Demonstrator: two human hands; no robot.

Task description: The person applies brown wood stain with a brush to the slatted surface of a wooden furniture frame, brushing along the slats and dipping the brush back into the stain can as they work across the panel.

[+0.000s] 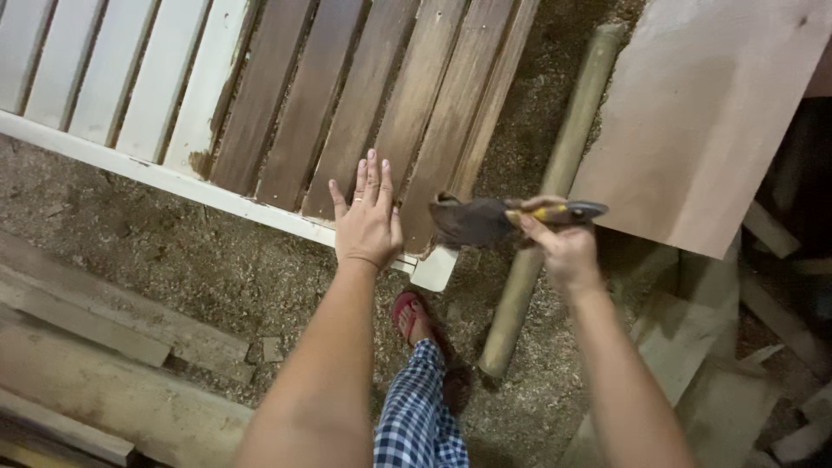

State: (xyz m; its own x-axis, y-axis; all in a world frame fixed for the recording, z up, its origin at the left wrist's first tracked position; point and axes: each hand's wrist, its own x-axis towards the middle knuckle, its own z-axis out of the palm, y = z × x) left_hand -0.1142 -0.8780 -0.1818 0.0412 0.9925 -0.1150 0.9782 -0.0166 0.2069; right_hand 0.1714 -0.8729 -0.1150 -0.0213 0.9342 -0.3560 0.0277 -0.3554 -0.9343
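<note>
A slatted wooden panel (286, 95) lies on the ground, its left slats painted white and its right slats stained dark brown, with a white rail along the near edge. My left hand (368, 217) rests flat on it near the corner, fingers spread, a ring on one finger. My right hand (562, 243) holds a wide paintbrush (485, 221) by its handle, dark bristles pointing left, just above the panel's right corner.
A round pole (555, 186) lies on the sawdust-covered ground to the right of the panel. A plywood sheet (711, 113) leans at upper right. Planks (104, 347) lie at lower left. My foot in a red sandal (407, 316) stands below the panel.
</note>
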